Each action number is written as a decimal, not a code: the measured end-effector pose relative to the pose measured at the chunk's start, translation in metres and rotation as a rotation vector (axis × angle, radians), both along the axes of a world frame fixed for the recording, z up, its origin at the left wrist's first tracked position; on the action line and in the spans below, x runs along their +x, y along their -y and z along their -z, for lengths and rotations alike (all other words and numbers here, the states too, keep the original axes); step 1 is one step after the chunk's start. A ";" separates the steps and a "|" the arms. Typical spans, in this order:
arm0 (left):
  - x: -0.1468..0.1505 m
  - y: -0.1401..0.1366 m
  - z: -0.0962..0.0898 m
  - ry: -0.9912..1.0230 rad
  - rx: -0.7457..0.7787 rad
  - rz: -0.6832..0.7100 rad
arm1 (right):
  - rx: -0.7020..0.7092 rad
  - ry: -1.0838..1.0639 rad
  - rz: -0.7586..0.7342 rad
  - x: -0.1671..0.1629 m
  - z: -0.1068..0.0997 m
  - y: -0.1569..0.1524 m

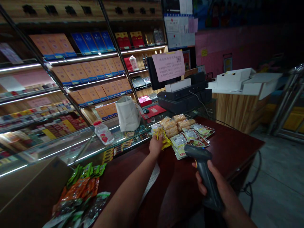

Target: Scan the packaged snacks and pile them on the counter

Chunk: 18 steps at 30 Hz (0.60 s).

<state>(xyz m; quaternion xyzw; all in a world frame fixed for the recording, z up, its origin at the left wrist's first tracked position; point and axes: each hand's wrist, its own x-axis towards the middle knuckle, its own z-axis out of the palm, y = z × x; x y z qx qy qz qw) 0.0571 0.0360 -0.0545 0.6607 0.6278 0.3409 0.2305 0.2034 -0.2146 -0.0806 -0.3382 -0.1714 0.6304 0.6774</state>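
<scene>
At lower right, the right grip (226,191) wraps a dark handheld scanner (201,157); at centre, the left grip (155,145) clasps a yellow packet (167,143).

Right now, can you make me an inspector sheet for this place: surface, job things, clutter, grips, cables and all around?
Surface: dark red table, dimly lit.
Job's things: scanner, yellow packet, tan packets, flat packets.
Clutter: green packets and orange packets beside an open cardboard box.
Grips: left hand touches the yellow packet, fingertips partly hidden; right hand wraps the scanner's handle.
Cables: dark cable hangs by the table's right side.
Surroundings: stocked shelves; screen with a paper sign.
</scene>
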 end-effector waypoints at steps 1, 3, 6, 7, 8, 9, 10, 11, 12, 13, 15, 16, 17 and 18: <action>0.001 0.001 0.000 -0.025 0.002 -0.006 | -0.007 -0.001 0.001 0.000 0.001 0.000; 0.002 0.005 0.001 -0.066 0.019 -0.033 | -0.019 -0.008 0.001 0.000 0.002 -0.001; 0.005 0.013 0.006 -0.081 0.064 -0.103 | -0.027 -0.021 -0.007 -0.001 0.003 -0.001; 0.006 0.015 0.008 -0.074 0.080 -0.128 | -0.028 -0.024 -0.010 -0.001 0.003 -0.001; 0.007 0.016 0.011 -0.063 0.096 -0.149 | -0.029 -0.028 -0.012 -0.001 0.004 -0.001; 0.007 0.017 0.014 -0.048 0.112 -0.165 | -0.031 -0.031 -0.016 -0.001 0.006 -0.001; 0.008 0.017 0.017 -0.031 0.128 -0.174 | -0.031 -0.037 -0.022 -0.001 0.008 -0.002; 0.008 0.016 0.020 -0.012 0.142 -0.177 | -0.029 -0.043 -0.028 -0.001 0.010 -0.003; 0.008 0.015 0.023 0.008 0.155 -0.173 | -0.025 -0.049 -0.034 0.000 0.013 -0.003; 0.008 0.013 0.026 0.029 0.164 -0.165 | -0.023 -0.053 -0.038 0.000 0.016 -0.004; 0.008 0.008 0.032 0.075 0.171 -0.135 | -0.019 -0.058 -0.039 0.000 0.024 -0.005; 0.009 0.005 0.035 0.098 0.170 -0.119 | -0.022 -0.059 -0.040 0.000 0.027 -0.006; 0.010 0.002 0.038 0.121 0.168 -0.105 | -0.028 -0.058 -0.043 0.000 0.030 -0.007; 0.012 -0.001 0.041 0.144 0.166 -0.093 | -0.035 -0.057 -0.047 -0.001 0.033 -0.007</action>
